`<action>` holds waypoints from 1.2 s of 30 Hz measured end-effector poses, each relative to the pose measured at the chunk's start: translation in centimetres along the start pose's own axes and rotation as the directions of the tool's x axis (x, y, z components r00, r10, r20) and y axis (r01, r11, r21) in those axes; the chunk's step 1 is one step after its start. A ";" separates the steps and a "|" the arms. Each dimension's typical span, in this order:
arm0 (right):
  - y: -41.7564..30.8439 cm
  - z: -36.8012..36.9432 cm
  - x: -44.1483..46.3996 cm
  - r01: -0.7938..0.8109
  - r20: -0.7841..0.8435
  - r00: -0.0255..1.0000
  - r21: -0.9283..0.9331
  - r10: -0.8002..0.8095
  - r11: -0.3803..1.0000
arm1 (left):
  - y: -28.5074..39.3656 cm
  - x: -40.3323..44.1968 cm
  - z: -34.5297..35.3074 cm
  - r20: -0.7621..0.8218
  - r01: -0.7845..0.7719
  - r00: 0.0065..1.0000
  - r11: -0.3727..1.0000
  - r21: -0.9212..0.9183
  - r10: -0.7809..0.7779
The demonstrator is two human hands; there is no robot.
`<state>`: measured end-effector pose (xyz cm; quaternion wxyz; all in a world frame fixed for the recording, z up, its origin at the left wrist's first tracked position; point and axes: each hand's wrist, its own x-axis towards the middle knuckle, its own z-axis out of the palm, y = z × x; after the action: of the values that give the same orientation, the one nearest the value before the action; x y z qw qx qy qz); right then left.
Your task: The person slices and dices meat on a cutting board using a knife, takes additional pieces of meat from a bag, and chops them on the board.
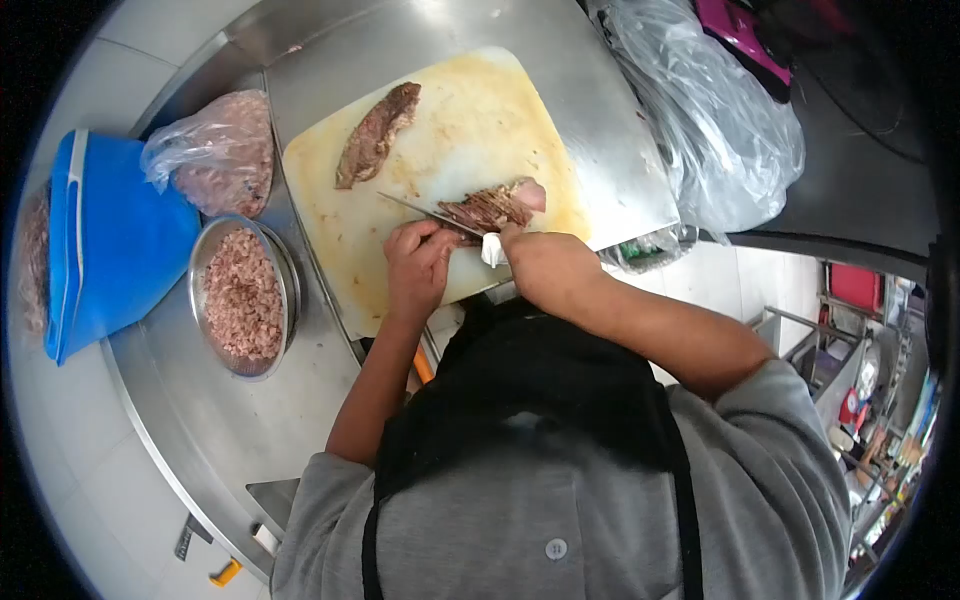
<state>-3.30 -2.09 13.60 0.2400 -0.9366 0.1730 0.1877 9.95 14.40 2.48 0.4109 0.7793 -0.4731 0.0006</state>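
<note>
My right hand (548, 268) is closed round the white handle of a knife (430, 212), whose blade points toward the far left across the meat. Under and beside the blade lies a cooked piece of meat (490, 208), cut into strips, with a pinker end at the right. My left hand (418, 262) has its fingers curled and pressed together on the near left end of this meat, close to the blade. Farther back on the cutting board (320, 215) rests a second browned piece of meat (378, 135), untouched by either hand.
On the steel counter at left stand a metal bowl of diced meat (243, 295), a plastic bag of meat (225, 150) and a blue container (125, 240). Clear plastic bags (700, 120) hang at right. A crowded shelf (865, 400) is at far right.
</note>
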 end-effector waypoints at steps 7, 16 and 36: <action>0.0 -5.4 -3.8 -0.025 0.073 0.997 -0.115 0.034 0.993 | -0.2 -0.3 -2.2 -0.069 0.003 0.998 0.998 0.065 0.001; -0.7 -5.8 -3.2 0.014 0.112 0.994 -0.173 0.005 0.985 | -0.9 -0.1 -1.7 -0.001 0.015 1.000 0.999 0.039 -0.015; 0.4 -2.0 -0.4 0.032 -0.009 0.999 -0.095 -0.033 0.995 | -0.8 -0.6 -1.5 -0.026 0.090 0.995 0.991 -0.101 -0.093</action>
<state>-3.23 -3.32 15.22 0.1975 -0.9506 0.1501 0.1868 10.76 16.02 2.75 0.4561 0.7785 -0.4301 -0.0300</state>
